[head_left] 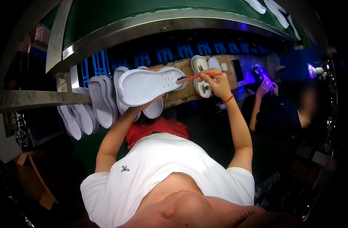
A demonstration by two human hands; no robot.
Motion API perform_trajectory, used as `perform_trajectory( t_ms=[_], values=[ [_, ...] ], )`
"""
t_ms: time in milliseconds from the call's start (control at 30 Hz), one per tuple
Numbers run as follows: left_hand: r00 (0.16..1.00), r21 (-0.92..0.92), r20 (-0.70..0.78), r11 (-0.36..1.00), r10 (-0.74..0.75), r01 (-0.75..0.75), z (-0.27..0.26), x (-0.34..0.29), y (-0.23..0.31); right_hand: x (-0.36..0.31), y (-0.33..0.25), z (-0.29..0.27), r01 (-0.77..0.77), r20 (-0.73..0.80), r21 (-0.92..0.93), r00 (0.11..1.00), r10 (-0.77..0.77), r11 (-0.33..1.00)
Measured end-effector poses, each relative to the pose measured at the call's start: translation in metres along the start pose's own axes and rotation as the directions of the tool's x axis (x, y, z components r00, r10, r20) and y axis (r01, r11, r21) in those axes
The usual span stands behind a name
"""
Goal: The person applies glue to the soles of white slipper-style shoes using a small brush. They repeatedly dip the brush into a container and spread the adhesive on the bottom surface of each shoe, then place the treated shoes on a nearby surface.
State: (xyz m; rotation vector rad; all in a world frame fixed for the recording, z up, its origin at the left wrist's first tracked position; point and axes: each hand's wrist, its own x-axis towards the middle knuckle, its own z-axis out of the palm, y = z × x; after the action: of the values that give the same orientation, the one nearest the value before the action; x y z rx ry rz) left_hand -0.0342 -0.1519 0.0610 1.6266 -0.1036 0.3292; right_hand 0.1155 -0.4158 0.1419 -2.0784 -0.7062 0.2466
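Observation:
My left hand [150, 102] grips a white shoe sole [143, 85] from beneath, its fingers partly hidden by the sole. The sole's inner side faces up, with rows of small holes near its right end. In my right hand [218, 84] is a slim orange-red stick [189, 78], which looks like a brush, pinched between the fingers. Its tip touches the sole's right end beside a small dark patch. Just left of my right hand stands a pair of off-white soles [197, 66] with patterned undersides.
Several white soles [101, 100] line up at left. Cardboard [174, 99] covers the bench. Blue plastic frames [164, 54] stand behind it. Overhead runs a green belt [143, 7] with a metal rail [158, 28]. At right, a co-worker [276, 114] handles something under violet light.

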Motion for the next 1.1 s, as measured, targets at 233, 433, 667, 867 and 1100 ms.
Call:
perform_trajectory(
  t_ms=[233, 433, 667, 867, 1100],
  values=[
    [0.988, -0.394, 0.155, 0.918, 0.017, 0.046, 0.017, 0.042, 0.028, -0.036, -0.053, 0.05, -0.272, 0.054, 0.622, 0.95, 0.306, 0.734],
    [0.858, 0.196, 0.415, 0.891, 0.303, -0.409, 0.037, 0.156, 0.036, -0.068, -0.074, 0.009, 0.328, -0.673, 0.672, 0.644, 0.364, 0.664],
    [0.987, -0.213, -0.021, 0.964, 0.157, -0.158, 0.033, 0.369, 0.097, -0.09, -0.059, -0.024, 0.267, -0.703, 0.62, 0.607, 0.371, 0.738],
    [0.829, 0.419, 0.207, 0.719, 0.52, -0.555, 0.012, 0.219, 0.077, -0.106, -0.014, 0.034, -0.059, -0.451, 0.663, 0.764, 0.461, 0.746],
    [0.513, 0.459, 0.859, 0.435, 0.007, -0.775, -0.069, 0.066, -0.041, -0.094, 0.071, 0.097, -0.254, -0.297, 0.551, 0.831, 0.471, 0.795]
  ],
)
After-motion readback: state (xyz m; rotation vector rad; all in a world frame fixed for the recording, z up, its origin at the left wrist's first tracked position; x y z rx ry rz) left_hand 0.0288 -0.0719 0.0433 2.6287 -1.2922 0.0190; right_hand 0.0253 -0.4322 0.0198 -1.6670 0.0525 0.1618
